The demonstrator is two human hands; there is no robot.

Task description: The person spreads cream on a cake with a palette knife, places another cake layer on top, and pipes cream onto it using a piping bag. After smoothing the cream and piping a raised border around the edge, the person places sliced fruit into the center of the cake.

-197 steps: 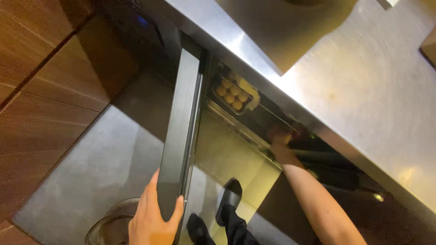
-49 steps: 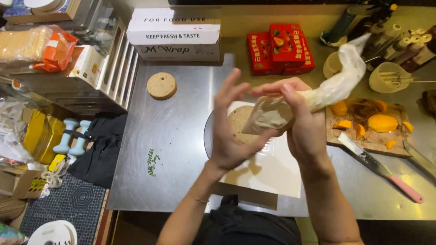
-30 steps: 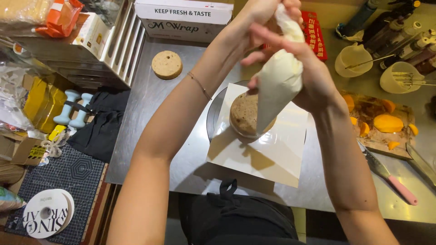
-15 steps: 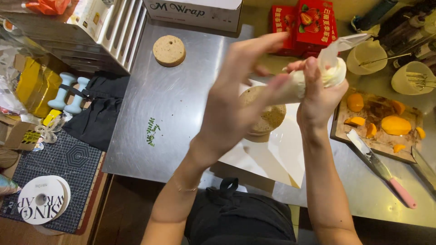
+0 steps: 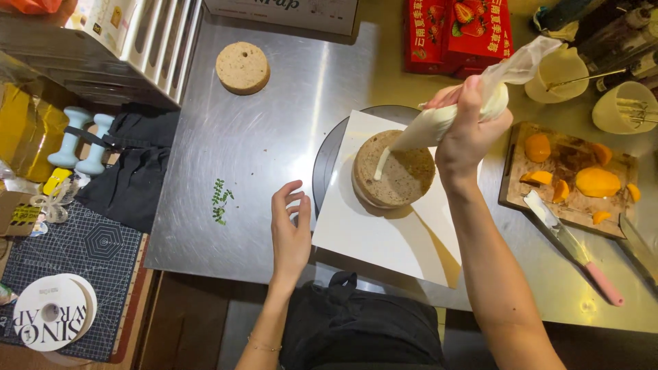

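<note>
Above the round cake layer [image 5: 395, 170], the right hand [image 5: 471, 127] grips a white piping bag [image 5: 452, 113], its tip on the cake's top. The left hand [image 5: 290, 229] is open and empty, fingers loosely spread beside the white square board [image 5: 384, 240] under the cake. The board sits on a turntable [image 5: 327, 161]. Right of it lies a cutting board [image 5: 579, 179] with orange fruit; a second cake layer [image 5: 242, 67] rests well apart on the steel counter [image 5: 274, 137].

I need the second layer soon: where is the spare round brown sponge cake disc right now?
In the head view, the spare round brown sponge cake disc lies alone on the steel table, far upper left, beside the white slotted rack and well away from the left hand.
</note>
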